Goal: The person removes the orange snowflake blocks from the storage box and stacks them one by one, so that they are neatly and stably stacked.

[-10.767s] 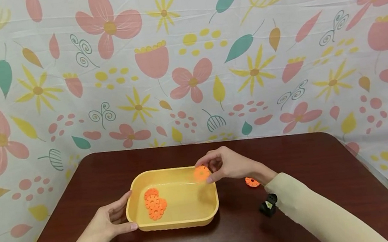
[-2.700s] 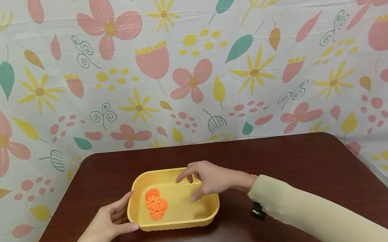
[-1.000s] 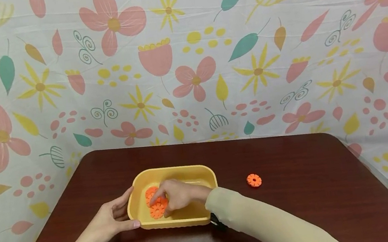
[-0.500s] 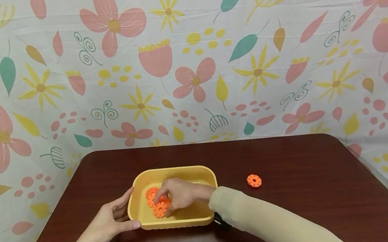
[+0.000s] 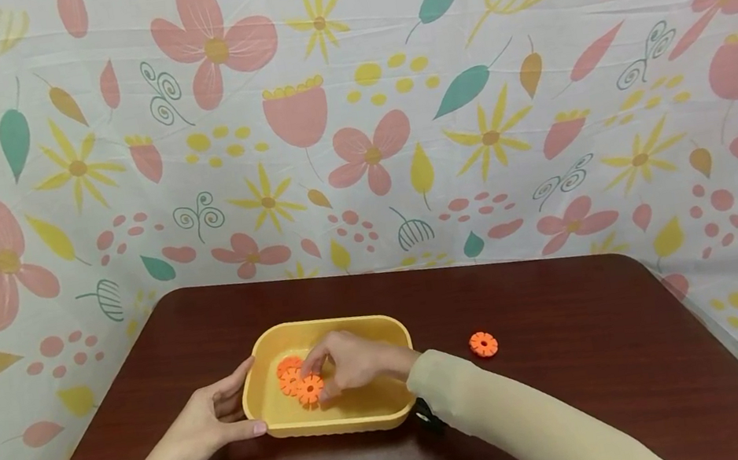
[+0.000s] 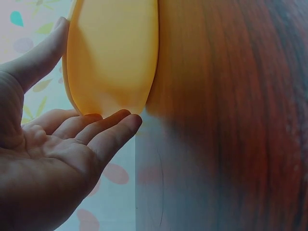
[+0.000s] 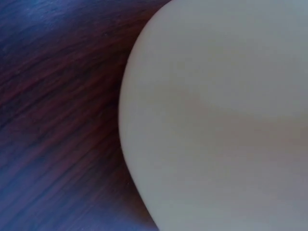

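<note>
A yellow rectangular tray [image 5: 369, 422] rests on the table. My left hand [image 5: 204, 417] touches its left end, fingers nearly straight and thumb at the near corner; in the left wrist view the fingertips [image 6: 132, 121] meet the tray's end wall. Over the inside of the tray, my right hand [image 5: 353, 359] pinches an orange notched interlocking disc [image 5: 310, 389] between thumb and fingers. Several like orange discs [image 5: 290, 381] lie at the tray's left, partly covered by it. In the right wrist view, only the pale tray wall [image 7: 207, 120] and the table show, with no hand.
One more item, apparently a small stack of orange notched discs [image 5: 483, 344], lies on the dark wooden table [image 5: 560, 360] right of the tray. A flower-printed cloth [image 5: 364, 103] hangs behind the table and along its sides.
My right hand has gone from the tray's right side to the discs at its left, taken hold of one, and drawn it slightly right and up. My left hand has stayed at the tray's end.
</note>
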Motion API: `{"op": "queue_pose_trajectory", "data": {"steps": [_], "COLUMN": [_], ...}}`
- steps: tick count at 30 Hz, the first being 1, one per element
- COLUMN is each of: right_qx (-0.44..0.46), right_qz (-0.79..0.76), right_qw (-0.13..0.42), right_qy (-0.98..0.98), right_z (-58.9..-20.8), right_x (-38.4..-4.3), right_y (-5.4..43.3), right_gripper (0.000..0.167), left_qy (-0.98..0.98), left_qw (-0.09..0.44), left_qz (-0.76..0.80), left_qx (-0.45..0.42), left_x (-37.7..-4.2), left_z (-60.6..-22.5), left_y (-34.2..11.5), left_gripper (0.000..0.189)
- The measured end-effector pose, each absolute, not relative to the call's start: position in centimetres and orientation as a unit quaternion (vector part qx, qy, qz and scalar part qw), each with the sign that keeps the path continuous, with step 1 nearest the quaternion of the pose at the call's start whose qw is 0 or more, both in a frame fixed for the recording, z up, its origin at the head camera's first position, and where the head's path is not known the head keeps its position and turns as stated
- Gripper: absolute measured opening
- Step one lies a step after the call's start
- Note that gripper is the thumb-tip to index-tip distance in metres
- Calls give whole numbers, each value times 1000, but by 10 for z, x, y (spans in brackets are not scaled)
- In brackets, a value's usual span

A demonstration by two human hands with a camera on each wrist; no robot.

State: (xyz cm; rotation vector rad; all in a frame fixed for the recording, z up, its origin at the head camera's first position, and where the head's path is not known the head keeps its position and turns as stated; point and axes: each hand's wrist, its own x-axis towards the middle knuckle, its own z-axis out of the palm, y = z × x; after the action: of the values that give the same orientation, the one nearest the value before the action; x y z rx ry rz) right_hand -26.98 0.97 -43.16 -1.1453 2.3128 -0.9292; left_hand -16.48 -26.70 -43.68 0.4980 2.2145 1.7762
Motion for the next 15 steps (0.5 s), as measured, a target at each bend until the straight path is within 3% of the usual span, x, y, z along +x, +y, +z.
{"op": "queue_pose_trajectory", "data": {"steps": [15], "right_qx": [-401], "right_qz": [-352], "right_qw": [193], "right_qy": [823], "right_z": [-430], "right_x": [-271], "right_y": [18], "right_gripper": [37], "left_qy": [754], "left_qw": [131], "left_qz": [619], "left_qx": [177], "left_x": [-164], "left_z": [-438], "left_y": [-266], "left_gripper": [99]}}
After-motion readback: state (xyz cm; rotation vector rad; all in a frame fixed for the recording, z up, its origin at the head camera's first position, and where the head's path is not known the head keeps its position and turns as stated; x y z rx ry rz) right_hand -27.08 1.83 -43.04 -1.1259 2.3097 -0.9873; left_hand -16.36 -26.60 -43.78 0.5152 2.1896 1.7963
